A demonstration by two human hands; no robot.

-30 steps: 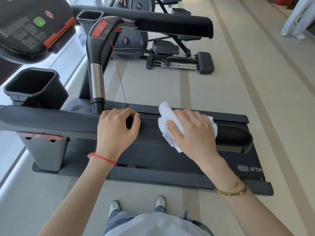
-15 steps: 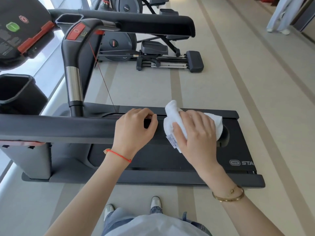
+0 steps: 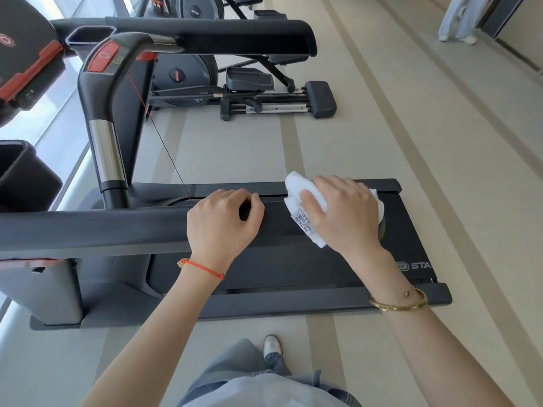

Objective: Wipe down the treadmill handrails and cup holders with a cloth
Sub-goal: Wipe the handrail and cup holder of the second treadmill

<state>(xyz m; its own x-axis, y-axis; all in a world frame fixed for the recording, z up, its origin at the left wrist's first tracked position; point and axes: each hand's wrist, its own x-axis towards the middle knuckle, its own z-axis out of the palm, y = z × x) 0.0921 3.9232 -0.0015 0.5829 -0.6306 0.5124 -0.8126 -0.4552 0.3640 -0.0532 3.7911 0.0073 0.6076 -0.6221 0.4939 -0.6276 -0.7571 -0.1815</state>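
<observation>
Cloth [image 3: 305,201] looks like a soft white towel with a care label hanging out, so it's light and floppy and will bunch up if held by a corner. Right hand [image 3: 343,215] has it wadded under the palm, fingers curled over it, pressing it onto the far end of the near handrail [image 3: 102,230]. Left hand [image 3: 223,221] grips the rail just beside it. I'd keep it balled like that; the rail probably won't budge.
</observation>
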